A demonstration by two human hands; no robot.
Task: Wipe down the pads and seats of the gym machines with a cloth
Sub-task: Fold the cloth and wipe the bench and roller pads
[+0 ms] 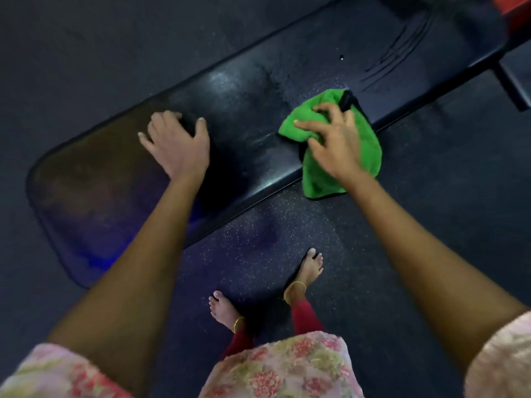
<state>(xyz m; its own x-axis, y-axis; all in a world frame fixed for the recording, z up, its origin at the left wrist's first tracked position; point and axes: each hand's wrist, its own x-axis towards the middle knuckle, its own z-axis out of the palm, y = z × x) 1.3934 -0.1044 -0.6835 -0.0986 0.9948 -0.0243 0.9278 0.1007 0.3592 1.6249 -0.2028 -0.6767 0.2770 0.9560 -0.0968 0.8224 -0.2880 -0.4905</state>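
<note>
Under my right hand (334,139) sits the green cloth (342,156), bunched on the near edge of the black bench pad (244,93), with a flap drooping over the side toward the speckled floor (258,234). My fingers are curled into it and pinching up a fold, so I've got a proper grip, not just a flat palm.

What matters for the next swipe, I reckon: the pad's long axis runs from about 8 o'clock to 2 o'clock, and the cloth is roughly midway along it. Toward 2 o'clock the surface looks wet and streaky. Toward 8 o'clock it looks dull and smudgy, so my guess is that end still needs doing.

My left hand (178,142) is planted on that duller stretch, at about 9 o'clock from the cloth and well apart from it, fingers spread and lightly bent, holding nothing, just bracing me. So a stroke toward 8 o'clock runs straight into it; I'd probably have to lift it first.

My bare feet (307,268) are on the floor at 6 o'clock.
</note>
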